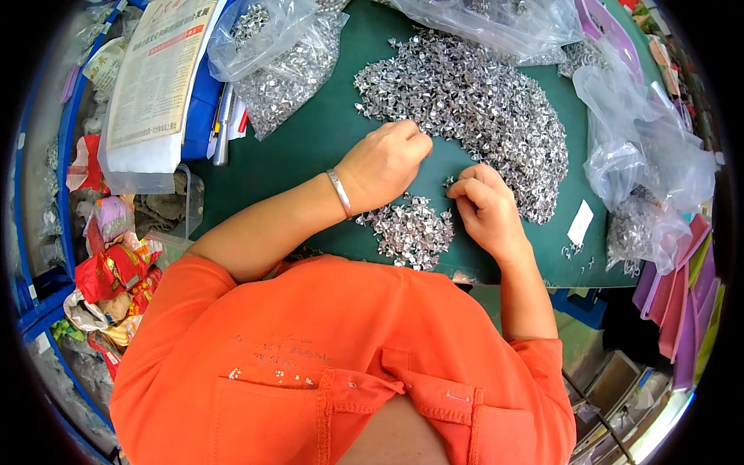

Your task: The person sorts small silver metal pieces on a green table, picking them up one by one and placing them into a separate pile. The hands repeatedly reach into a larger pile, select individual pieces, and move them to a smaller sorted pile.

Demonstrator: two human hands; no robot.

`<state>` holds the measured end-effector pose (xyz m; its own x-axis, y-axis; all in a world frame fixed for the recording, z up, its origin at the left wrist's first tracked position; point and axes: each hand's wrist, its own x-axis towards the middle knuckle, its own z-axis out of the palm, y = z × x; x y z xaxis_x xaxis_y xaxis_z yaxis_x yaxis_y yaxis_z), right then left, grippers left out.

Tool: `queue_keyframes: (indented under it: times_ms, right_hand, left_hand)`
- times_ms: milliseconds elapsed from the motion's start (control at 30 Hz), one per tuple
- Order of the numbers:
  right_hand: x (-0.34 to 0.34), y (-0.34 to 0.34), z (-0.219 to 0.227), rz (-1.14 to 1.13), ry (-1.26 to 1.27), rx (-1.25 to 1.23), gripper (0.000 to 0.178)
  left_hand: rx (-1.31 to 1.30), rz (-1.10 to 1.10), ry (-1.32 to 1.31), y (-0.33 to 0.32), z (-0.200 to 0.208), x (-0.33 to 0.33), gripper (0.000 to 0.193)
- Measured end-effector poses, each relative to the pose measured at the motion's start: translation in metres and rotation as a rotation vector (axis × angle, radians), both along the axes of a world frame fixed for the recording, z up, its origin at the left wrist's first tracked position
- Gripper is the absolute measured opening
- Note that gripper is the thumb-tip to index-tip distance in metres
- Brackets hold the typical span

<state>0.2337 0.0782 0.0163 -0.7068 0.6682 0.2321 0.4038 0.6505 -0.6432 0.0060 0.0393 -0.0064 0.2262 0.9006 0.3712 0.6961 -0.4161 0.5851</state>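
Observation:
A large heap of small silver metal pieces (488,101) spreads over the green tabletop. Closer to me lies a smaller pile of similar metal pieces (411,234). My left hand (390,161), with a silver bangle at its wrist, is closed just above the small pile, by the big heap's near edge. Its fingertips are turned away, so what they hold is hidden. To the right of it, my right hand (488,208) is closed in a pinch. At its fingertips shows a small dark metal piece (449,182), too small to make out its shape.
Clear bags of metal pieces (298,74) stand at the back left, beside a blue box with a printed sheet (159,77). At the right are another plastic bag (651,147), a white paper slip (580,222) and a few loose pieces. Red wrappers (116,271) fill the left side.

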Motion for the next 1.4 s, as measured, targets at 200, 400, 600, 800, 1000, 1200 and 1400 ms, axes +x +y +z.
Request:
queue_keyframes:
  times_ms: [200, 400, 600, 800, 1000, 1200, 1400]
  right_hand:
    - [-0.003, 0.007, 0.005, -0.171, 0.081, -0.077, 0.012]
    - [-0.020, 0.000, -0.012, -0.019, 0.060, 0.088, 0.016]
    - [-0.021, -0.006, -0.006, -0.170, 0.219, -0.209, 0.016]
    - [-0.011, 0.005, -0.002, -0.209, 0.019, 0.052, 0.010]
    - [0.001, 0.003, 0.007, -0.309, 0.089, 0.014, 0.018]
    - [-0.005, 0.000, 0.002, -0.276, 0.094, 0.093, 0.021]
    - [-0.007, 0.000, -0.003, -0.102, 0.053, -0.062, 0.010]
  left_hand:
    - [-0.076, 0.012, -0.070, -0.015, 0.012, -0.011, 0.020]
    - [-0.021, -0.089, -0.100, -0.020, 0.009, -0.011, 0.016]
    - [-0.144, 0.134, -0.250, -0.023, 0.018, -0.027, 0.008]
    - [-0.134, 0.088, -0.219, -0.024, 0.014, -0.024, 0.011]
    - [-0.084, -0.071, -0.010, -0.028, 0.008, -0.011, 0.017]
    - [-0.157, -0.030, -0.213, -0.028, 0.015, -0.009, 0.012]
    - [-0.255, -0.179, -0.280, -0.040, 0.025, -0.017, 0.009]
